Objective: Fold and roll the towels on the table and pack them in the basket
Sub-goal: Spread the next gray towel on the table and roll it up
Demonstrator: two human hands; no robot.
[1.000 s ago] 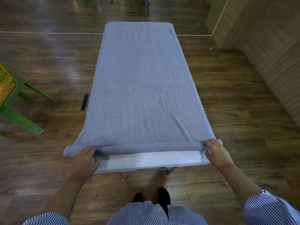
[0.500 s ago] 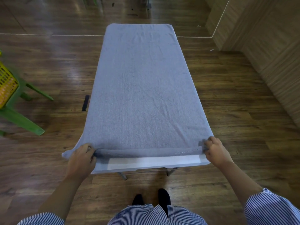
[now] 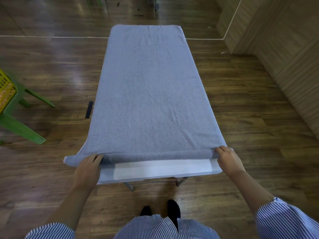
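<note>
Grey towel lies flat along nearly the whole bench, far end reaching the bench's far edge. Only the near end is turned: a thin roll runs across the towel's width, just past a bare white strip of bench top. Left hand sits at the roll's left end, fingers curled onto the cloth, a loose corner of towel hanging off the bench beside it. Right hand is at the roll's right end, fingers bent over the roll and pinching it. Both grips closed on the roll. Judgement: rolling has barely begun, one or two turns at most; almost the full length is left to roll. Left end looks less tidy than the right, so the roll may go crooked. Yellow basket shows at the far left of the bench, on a green stool, partly out of view; contents not visible. No other towels seen. Packing not yet done.
</note>
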